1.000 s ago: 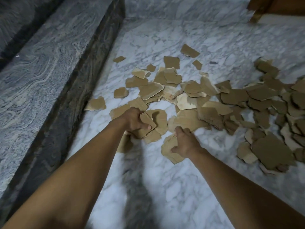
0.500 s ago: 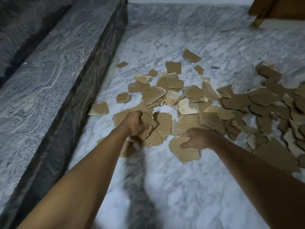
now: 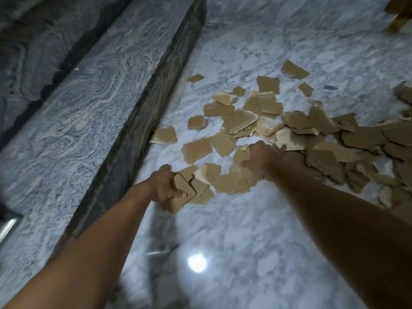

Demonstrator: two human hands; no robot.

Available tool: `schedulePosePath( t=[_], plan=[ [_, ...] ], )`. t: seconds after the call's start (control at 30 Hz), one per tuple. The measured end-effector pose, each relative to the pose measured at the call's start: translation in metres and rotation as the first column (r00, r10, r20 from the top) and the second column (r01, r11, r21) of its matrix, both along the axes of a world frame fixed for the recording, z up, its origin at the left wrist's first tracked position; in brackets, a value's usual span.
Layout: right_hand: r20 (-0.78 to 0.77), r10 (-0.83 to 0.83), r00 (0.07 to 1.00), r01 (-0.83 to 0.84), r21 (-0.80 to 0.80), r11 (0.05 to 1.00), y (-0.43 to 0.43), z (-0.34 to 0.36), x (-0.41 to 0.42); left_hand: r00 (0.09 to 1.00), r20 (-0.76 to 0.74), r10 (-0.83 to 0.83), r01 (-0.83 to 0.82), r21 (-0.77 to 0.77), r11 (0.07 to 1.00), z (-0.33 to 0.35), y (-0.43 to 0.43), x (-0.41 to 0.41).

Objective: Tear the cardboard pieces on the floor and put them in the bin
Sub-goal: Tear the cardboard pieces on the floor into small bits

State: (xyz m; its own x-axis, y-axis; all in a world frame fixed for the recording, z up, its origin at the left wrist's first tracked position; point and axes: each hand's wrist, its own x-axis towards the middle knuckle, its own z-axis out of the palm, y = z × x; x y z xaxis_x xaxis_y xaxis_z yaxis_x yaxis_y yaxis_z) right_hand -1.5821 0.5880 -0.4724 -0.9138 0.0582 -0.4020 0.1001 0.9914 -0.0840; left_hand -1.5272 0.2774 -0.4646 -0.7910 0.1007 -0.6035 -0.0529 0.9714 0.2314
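Several torn brown cardboard pieces (image 3: 296, 128) lie scattered over the white marble floor (image 3: 245, 253), thickest toward the right. My left hand (image 3: 165, 186) grips a small stack of cardboard pieces (image 3: 189, 192) just above the floor, near the grey step. My right hand (image 3: 260, 159) is curled round more cardboard pieces (image 3: 231, 179) at the near edge of the pile. No bin is in view.
A long grey granite step (image 3: 93, 112) with a dark riser (image 3: 142, 121) runs along the left. A brown wooden thing (image 3: 401, 12) shows at the top right corner. A lamp's glare (image 3: 197, 262) reflects on the bare floor near me.
The view has swung to the right and tilted. My left hand has drawn back toward me and lower with its stack. My right hand has moved up into the pile.
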Motion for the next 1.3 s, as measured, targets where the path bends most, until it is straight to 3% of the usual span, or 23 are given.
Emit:
schedulePosePath(
  t=[0.07, 0.13, 0.2, 0.33, 0.4, 0.47, 0.53, 0.6, 0.7, 0.77, 0.83, 0.9, 0.97, 1.03, 1.1, 1.2, 1.3],
  plan=[
    [-0.064, 0.07, 0.995, -0.068, 0.033, 0.997, -0.007, 0.0, 0.003, 0.998, -0.06, 0.031, -0.032, -0.028, 0.999, -0.006, 0.002, 0.007],
    [-0.106, 0.099, 0.989, -0.104, -0.04, 0.994, -0.011, 0.0, 0.011, 0.998, -0.041, 0.053, -0.054, -0.039, 0.998, -0.01, 0.003, 0.013],
    [-0.135, 0.065, 0.989, -0.096, -0.241, 0.966, -0.01, 0.006, 0.018, 1.0, -0.001, 0.029, -0.029, -0.069, 0.997, -0.008, 0.001, 0.013],
    [-0.129, -0.05, 0.99, -0.035, -0.584, 0.811, 0.01, 0.044, 0.025, 0.999, 0.01, -0.042, 0.043, -0.059, 0.997, 0.014, 0.002, -0.005],
    [-0.162, 0.037, 0.986, -0.116, -0.508, 0.853, 0.031, 0.055, 0.03, 0.999, -0.015, -0.052, 0.052, -0.003, 0.999, 0.031, 0.016, -0.019],
    [-0.208, 0.244, 0.947, -0.304, -0.339, 0.89, 0.049, 0.055, 0.04, 0.996, -0.026, -0.088, 0.09, 0.061, 0.994, 0.041, 0.038, -0.028],
    [-0.107, 0.363, 0.926, -0.378, -0.235, 0.895, 0.059, 0.039, 0.052, 0.986, -0.002, -0.169, 0.168, 0.106, 0.98, 0.041, 0.067, -0.025],
    [-0.02, 0.328, 0.944, -0.328, -0.123, 0.937, 0.067, 0.018, 0.072, 0.969, 0.0, -0.247, 0.245, 0.13, 0.961, 0.032, 0.096, -0.012],
    [-0.088, 0.186, 0.979, -0.191, -0.051, 0.98, 0.08, -0.012, 0.092, 0.946, -0.113, -0.302, 0.308, 0.04, 0.95, 0.014, 0.125, 0.004],
    [-0.103, 0.144, 0.984, -0.145, 0.0, 0.989, 0.082, -0.013, 0.093, 0.935, -0.204, -0.29, 0.296, -0.001, 0.955, 0.005, 0.131, 0.007],
    [-0.057, 0.167, 0.984, -0.159, 0.114, 0.981, 0.081, -0.003, 0.087, 0.943, -0.232, -0.238, 0.26, 0.071, 0.963, 0.001, 0.133, 0.008],
    [0.005, 0.116, 0.993, -0.116, 0.083, 0.99, 0.08, 0.007, 0.077, 0.969, -0.197, -0.15, 0.191, 0.213, 0.958, 0.001, 0.135, 0.012],
    [0.086, -0.066, 0.994, 0.075, -0.112, 0.991, 0.077, 0.016, 0.067, 0.994, -0.097, -0.043, 0.073, 0.334, 0.94, 0.009, 0.128, 0.013],
    [0.119, -0.204, 0.972, 0.233, -0.336, 0.913, 0.065, 0.028, 0.057, 0.997, -0.052, 0.052, -0.03, 0.348, 0.937, 0.02, 0.109, 0.009],
    [0.154, -0.252, 0.955, 0.295, -0.437, 0.85, 0.044, 0.034, 0.049, 0.995, -0.047, 0.084, -0.067, 0.288, 0.955, 0.031, 0.084, 0.002],
    [0.198, -0.223, 0.954, 0.289, -0.429, 0.856, 0.003, 0.029, 0.047, 0.991, -0.051, 0.126, -0.112, 0.212, 0.971, 0.042, 0.049, 0.0],
    [0.093, -0.199, 0.976, 0.215, -0.233, 0.948, -0.034, 0.008, 0.062, 0.983, -0.086, 0.163, -0.142, 0.209, 0.968, 0.034, 0.026, 0.012]
  ],
)
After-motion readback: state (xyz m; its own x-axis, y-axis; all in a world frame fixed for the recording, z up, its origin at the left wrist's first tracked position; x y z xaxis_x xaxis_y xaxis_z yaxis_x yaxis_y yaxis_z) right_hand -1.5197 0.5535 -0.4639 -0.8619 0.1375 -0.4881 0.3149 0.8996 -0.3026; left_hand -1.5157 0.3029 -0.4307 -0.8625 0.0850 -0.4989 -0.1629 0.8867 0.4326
